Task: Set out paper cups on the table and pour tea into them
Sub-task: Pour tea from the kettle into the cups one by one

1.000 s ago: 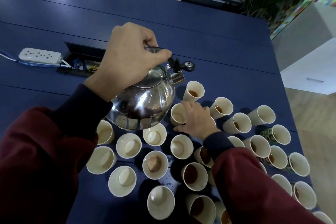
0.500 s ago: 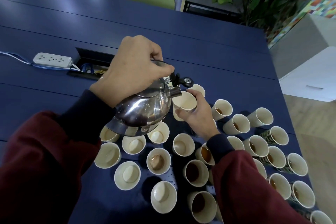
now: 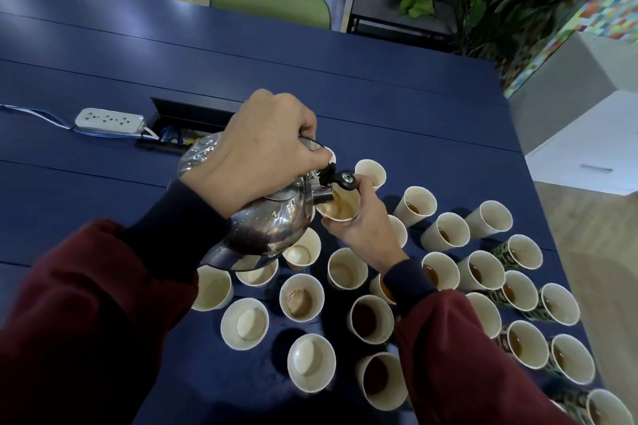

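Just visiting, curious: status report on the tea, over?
Left hand tilts kettle. Right hand holds cup at spout, tea flowing. Nothing in the way.

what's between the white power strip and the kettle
In the head view, only the open cable box sunk into the blue table, with wires inside, lies between the power strip and the kettle. No cups stand there.

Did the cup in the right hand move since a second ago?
Yes. The cup was standing on the table among the others; now the right hand holds it lifted, at the kettle spout.
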The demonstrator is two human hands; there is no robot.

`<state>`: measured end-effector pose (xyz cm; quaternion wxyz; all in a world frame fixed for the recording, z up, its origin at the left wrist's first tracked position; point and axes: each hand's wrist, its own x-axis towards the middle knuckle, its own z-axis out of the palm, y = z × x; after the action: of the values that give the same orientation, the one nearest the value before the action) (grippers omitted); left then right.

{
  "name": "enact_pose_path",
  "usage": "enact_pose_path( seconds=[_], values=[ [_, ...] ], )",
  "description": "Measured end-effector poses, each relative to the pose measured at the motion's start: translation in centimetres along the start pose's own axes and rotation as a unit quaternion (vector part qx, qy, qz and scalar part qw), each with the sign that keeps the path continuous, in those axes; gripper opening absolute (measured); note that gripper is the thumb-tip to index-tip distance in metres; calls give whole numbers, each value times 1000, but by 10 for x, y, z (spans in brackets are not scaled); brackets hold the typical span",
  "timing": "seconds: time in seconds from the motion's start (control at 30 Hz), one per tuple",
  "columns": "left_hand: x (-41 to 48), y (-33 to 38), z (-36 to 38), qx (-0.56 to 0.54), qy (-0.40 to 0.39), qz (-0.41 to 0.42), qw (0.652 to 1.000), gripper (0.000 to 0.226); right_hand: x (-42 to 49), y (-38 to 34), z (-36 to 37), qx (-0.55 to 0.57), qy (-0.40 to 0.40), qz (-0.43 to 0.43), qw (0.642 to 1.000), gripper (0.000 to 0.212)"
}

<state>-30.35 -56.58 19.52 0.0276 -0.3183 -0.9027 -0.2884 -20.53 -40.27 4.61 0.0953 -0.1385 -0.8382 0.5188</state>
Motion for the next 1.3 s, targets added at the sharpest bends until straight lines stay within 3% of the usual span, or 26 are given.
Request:
enact_pose_path(
  seconds=[0.63,0.93,1.07,1.3],
  values=[
    [-5,10,-1,30,12,-14,999,30,-4,7,-2,-8,-14,8,1000,62],
    [-5,7,8,-5,34,-65,997,27,5,20,-6,-1,-11,18,1000,55],
    [-3,-1,9,-28,52,-88,994,27,14,28,-5,-59,4,45,997,55],
    [1,-19,-1,-75,88,-114,987,30,30,44,6,-210,-57,94,971,59]
  ],
)
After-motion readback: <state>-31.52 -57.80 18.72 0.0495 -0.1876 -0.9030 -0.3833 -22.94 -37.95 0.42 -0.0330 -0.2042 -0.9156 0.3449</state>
